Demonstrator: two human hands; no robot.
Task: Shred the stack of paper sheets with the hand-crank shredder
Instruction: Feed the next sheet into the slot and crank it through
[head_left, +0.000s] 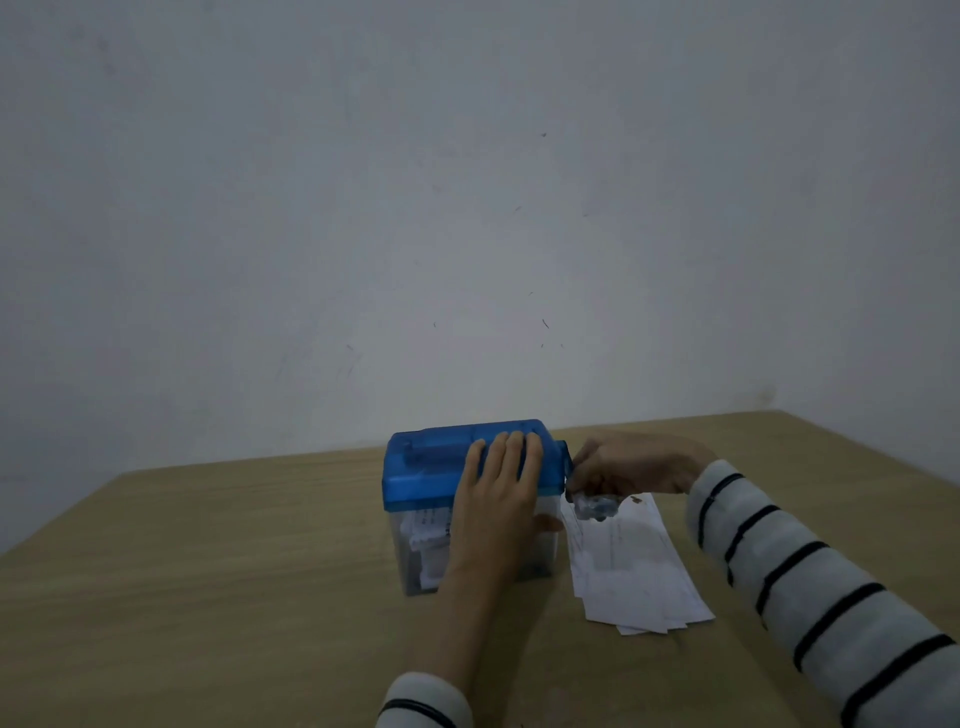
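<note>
Wooden worktop (208, 597), grey wall: cranking underway.
Left hand (498, 499) lies flat on shredder (431, 467); right hand (623, 467) grips crank (595, 506); paper stack (639, 571) likely feeds next.

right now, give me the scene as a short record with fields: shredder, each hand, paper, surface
shredder: blue-topped shredder with a clear bin, upright on the table, paper shreds visible inside
left hand: left hand lies flat over the shredder top, fingers straight
right hand: right hand grips the crank at the shredder's right side
paper: stack of sheets flat on the table, right of the shredder
surface: wooden table
</note>
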